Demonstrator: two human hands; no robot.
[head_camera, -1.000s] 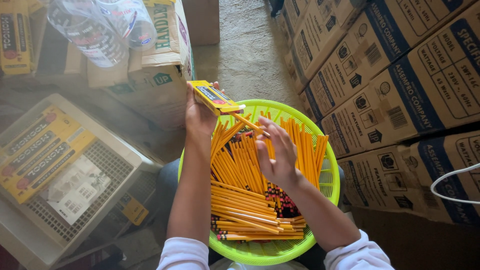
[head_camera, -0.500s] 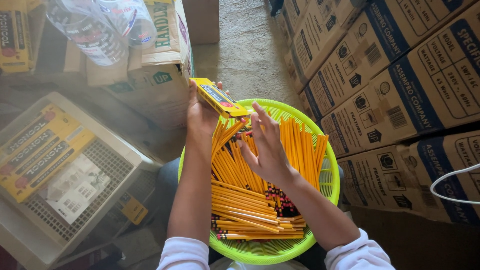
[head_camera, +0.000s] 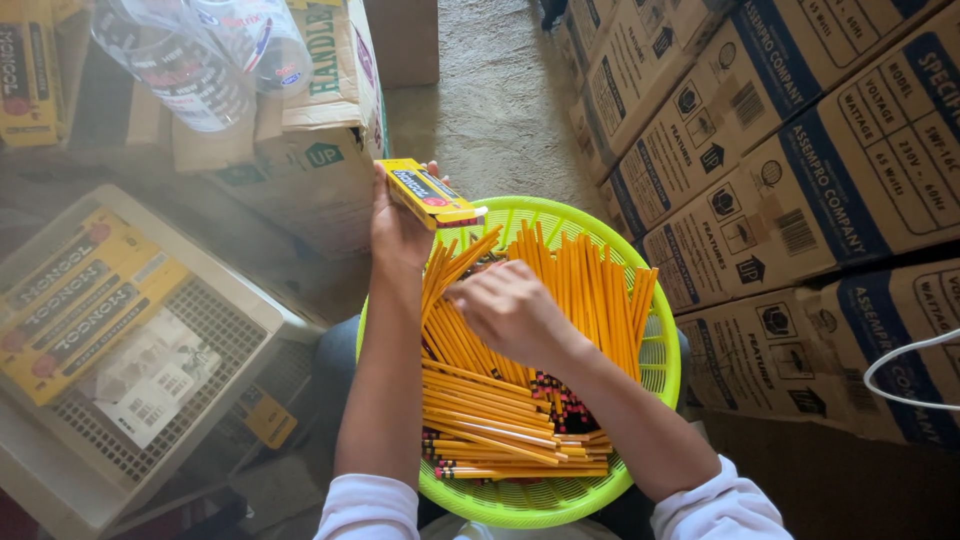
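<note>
The small yellow pencil box (head_camera: 430, 194) is held in the left hand (head_camera: 398, 232), above the far rim of the green basket (head_camera: 655, 385), and it is tilted with one end pointing to the right. The fingers of this hand are closed around the box from below. The right hand (head_camera: 510, 312) lies curled on the yellow pencils (head_camera: 480, 400) in the middle of the basket; its fingers are bent down into the pile, but whether they pinch a pencil I cannot tell, because the back of the hand hides them.

The basket is round, with a lattice wall, and it rests on the lap of the person. It is filled with many pencils: one group lies almost flat near the body, another group stands fanned against the far wall. The near rim is just at the white sleeves (head_camera: 720, 510).

On the right side a stack of cardboard cartons (head_camera: 800, 170) stands very near to the basket rim, so there is little room there. On the left, a pale plastic crate (head_camera: 215, 350) holds flat yellow packs (head_camera: 80, 300) and a printed sheet. Behind it stands a brown carton (head_camera: 320, 150) with clear plastic wrapping (head_camera: 200, 55) on top. Between the cartons, a strip of bare floor (head_camera: 490, 110) is open beyond the basket.
</note>
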